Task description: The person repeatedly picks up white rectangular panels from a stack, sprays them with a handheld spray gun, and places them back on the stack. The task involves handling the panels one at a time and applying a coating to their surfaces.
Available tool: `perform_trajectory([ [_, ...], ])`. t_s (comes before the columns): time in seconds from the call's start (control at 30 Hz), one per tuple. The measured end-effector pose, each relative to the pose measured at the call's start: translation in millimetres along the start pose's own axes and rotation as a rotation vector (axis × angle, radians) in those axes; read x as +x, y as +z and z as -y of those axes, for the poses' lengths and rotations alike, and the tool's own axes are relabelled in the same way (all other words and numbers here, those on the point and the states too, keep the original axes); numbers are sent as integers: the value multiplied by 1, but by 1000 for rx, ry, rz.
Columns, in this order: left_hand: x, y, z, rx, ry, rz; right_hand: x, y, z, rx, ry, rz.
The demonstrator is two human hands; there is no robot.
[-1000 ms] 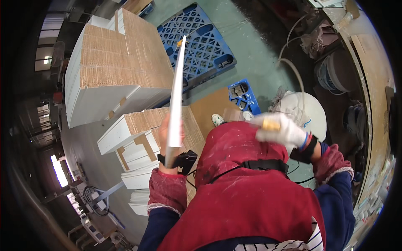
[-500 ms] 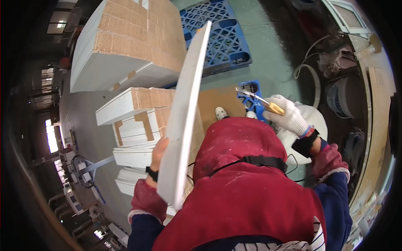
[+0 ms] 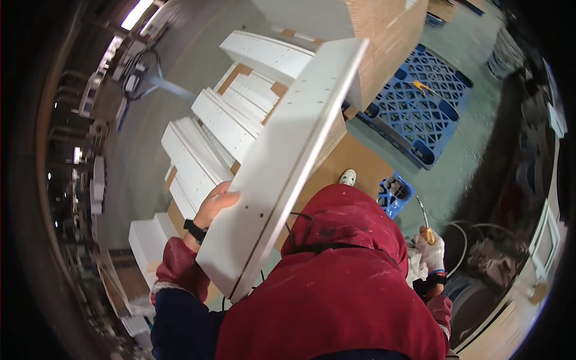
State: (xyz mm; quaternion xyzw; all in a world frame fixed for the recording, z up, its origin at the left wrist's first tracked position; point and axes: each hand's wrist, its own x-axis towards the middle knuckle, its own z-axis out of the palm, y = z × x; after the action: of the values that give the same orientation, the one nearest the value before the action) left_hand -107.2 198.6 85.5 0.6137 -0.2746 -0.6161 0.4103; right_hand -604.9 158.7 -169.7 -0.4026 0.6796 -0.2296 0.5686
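Note:
A long white panel with small drilled holes stretches diagonally in front of me, its far end raised. Around its left edge wraps my bare left hand, thumb lying on the face and the other fingers hidden behind. Off to the right, my gloved right hand is closed on a yellow-handled tool with a slim metal blade pointing up and away. The exact kind of tool is unclear. Beside that glove, a whitish container shows partly behind my red garment.
Stacks of white panels stand at left, with a tall cardboard-sided stack behind. A blue plastic pallet carries a yellow gun-like tool. Close to my shoe are brown cardboard and a small blue crate-like piece.
My view has swung left, so the surroundings shift right. The panel has turned to show more of its holed face. My right hand has dropped lower and farther from the panel with the tool.

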Motion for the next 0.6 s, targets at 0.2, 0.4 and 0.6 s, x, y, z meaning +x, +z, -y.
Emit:
perform_trajectory([
  [0.2, -39, -40, 65, -187, 231, -522, 28, 17, 32, -133, -3, 238],
  [0.4, -16, -90, 89, -350, 337, -888, 55, 27, 57, -234, -60, 318],
  [0.6, 8, -161, 110, -503, 403, -850, 73, 30, 62, -249, 11, 395],
])
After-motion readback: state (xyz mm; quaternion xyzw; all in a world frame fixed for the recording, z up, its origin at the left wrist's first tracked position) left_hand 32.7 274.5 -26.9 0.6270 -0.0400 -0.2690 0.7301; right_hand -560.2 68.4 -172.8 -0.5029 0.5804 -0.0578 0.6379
